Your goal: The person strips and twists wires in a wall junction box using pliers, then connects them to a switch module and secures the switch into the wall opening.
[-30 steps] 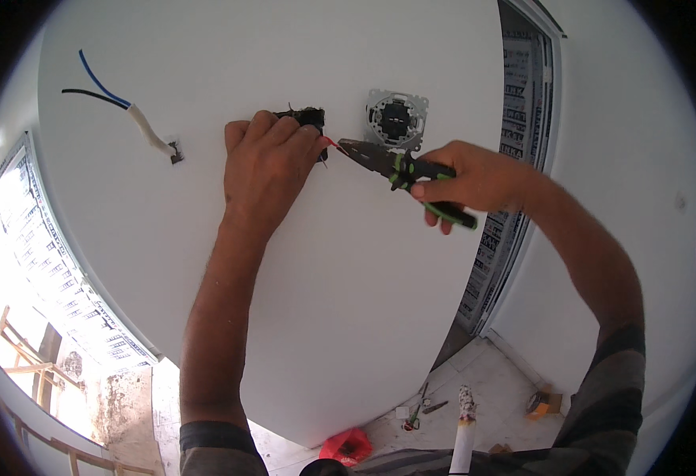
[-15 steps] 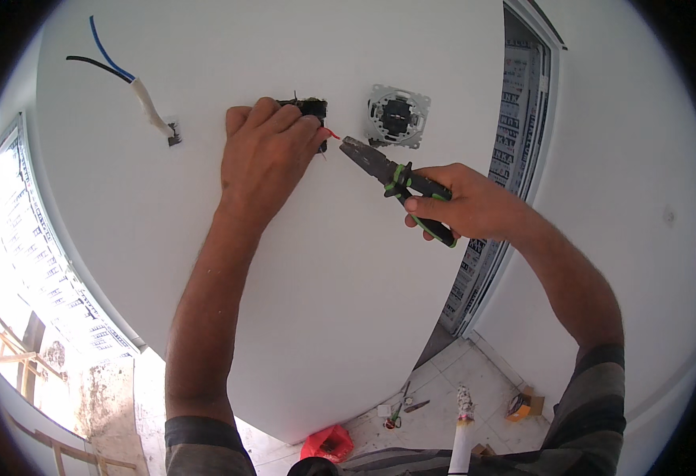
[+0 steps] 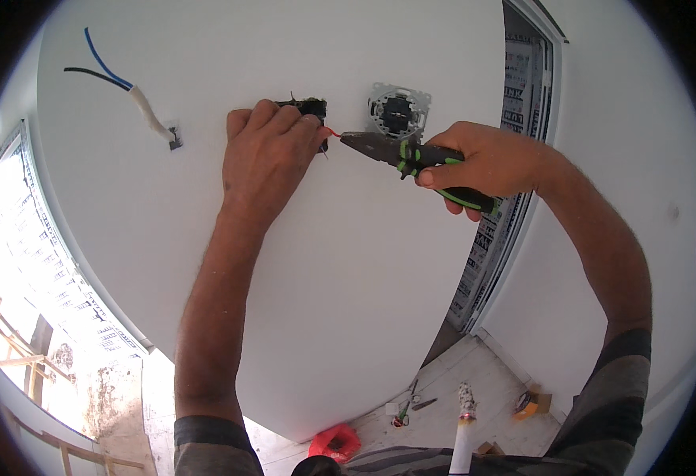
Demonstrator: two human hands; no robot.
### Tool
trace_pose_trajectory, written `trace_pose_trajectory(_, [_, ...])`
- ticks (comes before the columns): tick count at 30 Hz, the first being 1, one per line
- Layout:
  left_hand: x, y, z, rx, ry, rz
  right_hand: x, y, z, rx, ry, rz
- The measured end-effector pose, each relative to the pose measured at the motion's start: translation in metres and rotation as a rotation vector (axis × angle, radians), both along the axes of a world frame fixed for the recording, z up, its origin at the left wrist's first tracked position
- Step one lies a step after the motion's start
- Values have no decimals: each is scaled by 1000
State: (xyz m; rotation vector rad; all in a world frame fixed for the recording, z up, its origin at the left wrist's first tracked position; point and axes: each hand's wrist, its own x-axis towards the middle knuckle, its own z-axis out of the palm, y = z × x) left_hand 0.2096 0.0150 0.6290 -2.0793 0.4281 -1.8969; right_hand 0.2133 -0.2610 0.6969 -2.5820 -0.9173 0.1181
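Observation:
My left hand [image 3: 269, 155] is closed at a dark wall box [image 3: 313, 109], pinching a red wire [image 3: 331, 133] whose free end points right. In my right hand [image 3: 487, 163] are black-and-green pliers [image 3: 396, 149]. Their jaw tip meets the end of the red wire; whether the jaws are clamped on it is too small to tell. The hand covers part of the box and its other wires. Just above the pliers, a switch or socket insert [image 3: 398, 112] with a metal frame is set in the white wall [image 3: 324, 270].
At the upper left, a white cable [image 3: 151, 113] with blue and black wires sticks out of the wall. A sliding frame [image 3: 522, 119] stands right of the wall corner. On the floor lie a red bag [image 3: 336, 441], scissors [image 3: 399, 419] and an orange box [image 3: 532, 403]. A cigarette [image 3: 463, 432] juts up at the bottom.
My right hand has moved right and slightly up, turning the pliers flatter. Their tip has come to the red wire's end. My left hand stays at the box.

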Motion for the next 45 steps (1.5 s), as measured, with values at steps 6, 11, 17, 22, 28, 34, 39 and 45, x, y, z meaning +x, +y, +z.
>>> trace_pose_trajectory(6, [1,-3,0,-16,-34,-25,1,-6,-27,258,110,43])
trace_pose_trajectory(11, [3,-5,-2,-42,-117,78,-3,-25,-51,339,209,157])
trace_pose_trajectory(17, [12,-18,-7,-240,-173,102,0,-48,-95,415,320,236])
trace_pose_trajectory(22, [10,-30,-9,-420,-145,80,6,-72,-156,370,405,251])
trace_pose_trajectory(28, [4,-22,-20,-391,-166,3,12,-104,-255,510,680,141])
trace_pose_trajectory(34, [-7,-4,-16,-344,-244,93,6,-107,-310,703,882,65])
trace_pose_trajectory(39, [-3,-4,-8,-350,-266,71,4,-92,-332,755,942,72])
trace_pose_trajectory(45, [-4,-9,-5,-461,-122,126,-4,-83,-351,781,980,80])
